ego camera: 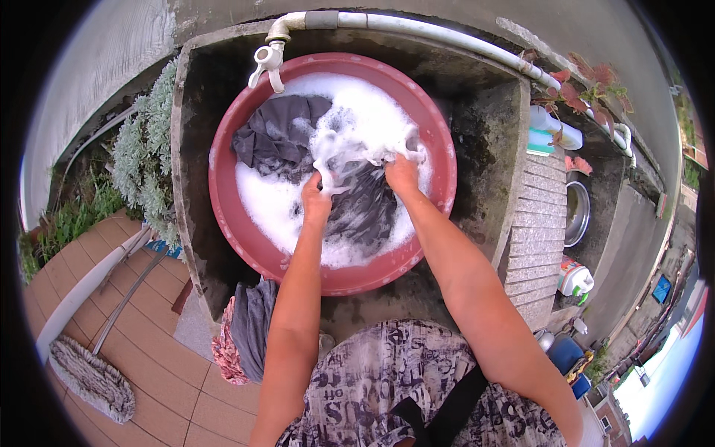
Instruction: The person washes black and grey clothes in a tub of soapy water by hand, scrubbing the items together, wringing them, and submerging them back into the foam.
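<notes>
A round red plastic basin (230,234) holds foamy white suds (268,215) and dark wet cloth. Both hands are in the basin, gripping one dark garment (363,212) that is partly covered by foam. My left hand (317,198) pinches its foamy edge near the basin's middle. To the right, my right hand (401,172) grasps another part, its fingertips partly hidden by suds. Dark grey cloth (279,131) lies bunched at the basin's upper left, below a white plastic tap (269,58).
The basin sits inside a concrete sink (181,167). Clothes (251,324) hang over its front edge. Right of it are a ridged stone washboard (539,223), a metal bowl (578,214) and a detergent bottle (575,281). A mop head (92,380) rests on the tiled floor at left.
</notes>
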Available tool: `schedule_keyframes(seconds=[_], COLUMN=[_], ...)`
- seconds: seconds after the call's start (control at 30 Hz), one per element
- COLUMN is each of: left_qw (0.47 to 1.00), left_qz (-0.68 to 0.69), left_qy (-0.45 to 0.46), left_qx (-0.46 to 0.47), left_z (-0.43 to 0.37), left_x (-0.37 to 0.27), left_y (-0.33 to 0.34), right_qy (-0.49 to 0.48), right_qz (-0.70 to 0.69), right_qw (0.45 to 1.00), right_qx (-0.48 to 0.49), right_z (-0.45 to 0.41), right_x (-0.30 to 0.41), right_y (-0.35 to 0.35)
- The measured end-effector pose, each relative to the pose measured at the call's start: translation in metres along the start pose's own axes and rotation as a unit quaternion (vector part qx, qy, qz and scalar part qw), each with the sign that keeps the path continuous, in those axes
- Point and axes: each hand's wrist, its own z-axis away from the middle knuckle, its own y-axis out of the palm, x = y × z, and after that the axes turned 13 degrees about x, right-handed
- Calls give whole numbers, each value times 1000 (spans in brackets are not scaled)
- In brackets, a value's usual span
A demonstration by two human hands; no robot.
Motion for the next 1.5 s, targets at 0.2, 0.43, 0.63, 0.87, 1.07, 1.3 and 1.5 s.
schedule_keyframes(seconds=[0.2, 0.43, 0.63, 0.87, 1.07, 1.3, 1.5], left_qw=[855, 854, 817, 987, 842, 927, 832], left_qz=[450, 492, 552, -21, -532, 360, 548], left_qy=[-194, -169, -58, -38, -36, -103, -37], left_qx=[168, -32, 157, -158, 79, -24, 85], left_z=[2, 27, 34, 16, 16, 25, 44], left_x=[-65, 18, 49, -23, 19, 31, 45], left_y=[-13, 36, 6, 7, -7, -42, -24], right_qy=[-389, -176, -295, -169, -204, -236, -321], right_qz=[60, 62, 12, 36, 304, -46, 25], right_qw=[913, 979, 955, 978, 925, 965, 941], right_qx=[107, -80, 30, -113, 100, 104, 102], right_z=[174, 76, 104, -9, 33, 90, 176], right_x=[131, 85, 95, 17, 3, 76, 131], right_y=[10, 21, 47, -41, 4, 45, 72])
